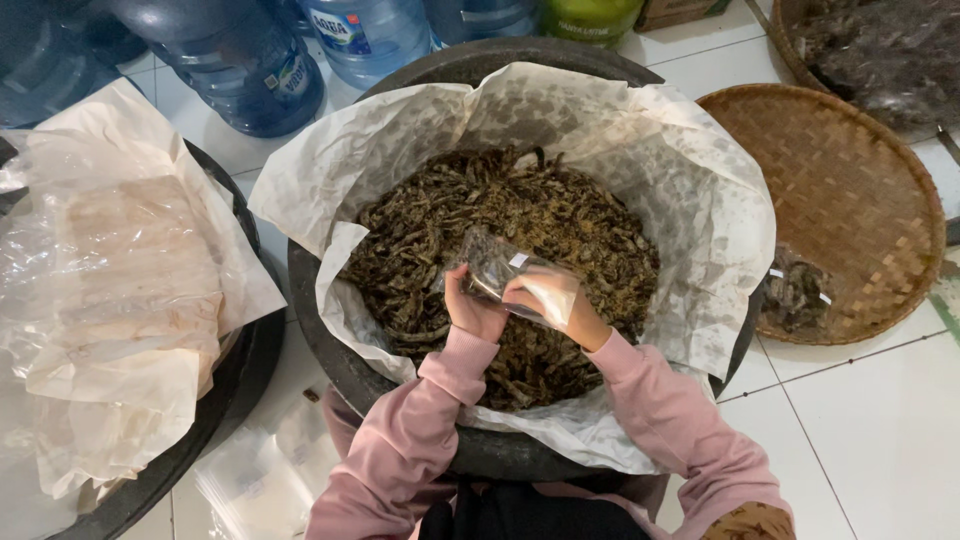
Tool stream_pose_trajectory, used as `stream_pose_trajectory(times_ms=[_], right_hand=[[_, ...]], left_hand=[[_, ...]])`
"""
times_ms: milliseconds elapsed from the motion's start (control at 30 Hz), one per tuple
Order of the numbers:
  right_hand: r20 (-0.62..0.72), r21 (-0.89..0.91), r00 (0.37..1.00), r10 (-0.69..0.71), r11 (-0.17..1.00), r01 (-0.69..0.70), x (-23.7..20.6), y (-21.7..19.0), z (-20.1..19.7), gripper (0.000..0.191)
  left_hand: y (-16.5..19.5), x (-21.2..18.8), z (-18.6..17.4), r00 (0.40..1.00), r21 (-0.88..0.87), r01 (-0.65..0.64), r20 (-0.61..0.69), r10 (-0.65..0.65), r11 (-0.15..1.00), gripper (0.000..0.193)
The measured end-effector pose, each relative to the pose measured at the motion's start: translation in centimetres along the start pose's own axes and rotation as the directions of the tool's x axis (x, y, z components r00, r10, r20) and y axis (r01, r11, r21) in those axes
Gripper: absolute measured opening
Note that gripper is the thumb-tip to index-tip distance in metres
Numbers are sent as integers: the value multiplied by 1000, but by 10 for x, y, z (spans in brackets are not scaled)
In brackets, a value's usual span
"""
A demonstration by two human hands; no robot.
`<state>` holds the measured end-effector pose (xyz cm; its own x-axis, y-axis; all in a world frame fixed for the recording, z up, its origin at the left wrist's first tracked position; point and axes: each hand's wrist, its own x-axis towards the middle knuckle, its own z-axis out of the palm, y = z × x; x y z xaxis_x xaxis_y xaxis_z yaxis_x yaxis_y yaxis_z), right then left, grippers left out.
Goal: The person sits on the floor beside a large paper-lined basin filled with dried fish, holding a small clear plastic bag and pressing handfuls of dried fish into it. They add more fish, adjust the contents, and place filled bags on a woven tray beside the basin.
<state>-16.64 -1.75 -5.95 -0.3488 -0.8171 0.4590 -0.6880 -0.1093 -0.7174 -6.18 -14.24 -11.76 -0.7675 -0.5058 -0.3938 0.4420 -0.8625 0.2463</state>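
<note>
Both hands grip a small clear plastic bag partly filled with dried brown pieces, above the paper-lined black tub. The left hand pinches its edge; the right hand curls around it.

woven tray, water jugs, perhaps packets

Clad in loose, soft pink long sleeves with ribbed cuffs gathered snug at both wrists, left hand and right hand bare of gloves, a dark garment at the lap and a brown patterned patch of cloth by the right elbow.
</note>
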Motion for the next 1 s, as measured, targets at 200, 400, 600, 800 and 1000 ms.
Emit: stream_pose_trajectory(times_ms=[200, 400, 600, 800, 1000], right_hand=[[384, 201, 916, -114, 979, 38, -9, -28, -56, 37], [767, 100, 618, 172, 920, -380, -26, -18, -134, 26], [670, -18, 609, 424, 829, -559, -8, 73, -120, 22], [712, -386, 577, 400, 910, -153, -19, 132, 0, 29], [839, -72, 544, -25, 985, 157, -80, 114, 66, 59]], left_hand=[[-9, -24, -10, 991, 71, 106, 69, -111, 992, 49], [-3, -62, -30, 974, 52, 224, 24, -225, 973, 51], [-2, -80, -61, 921, -55, 389, -3, -389, 920, 57], [-10, -94, -73, 894, -175, 364, -209, -396, 915, 59], [-11, -104, -71, 915, -234, 340, -141, -378, 911, 55]])
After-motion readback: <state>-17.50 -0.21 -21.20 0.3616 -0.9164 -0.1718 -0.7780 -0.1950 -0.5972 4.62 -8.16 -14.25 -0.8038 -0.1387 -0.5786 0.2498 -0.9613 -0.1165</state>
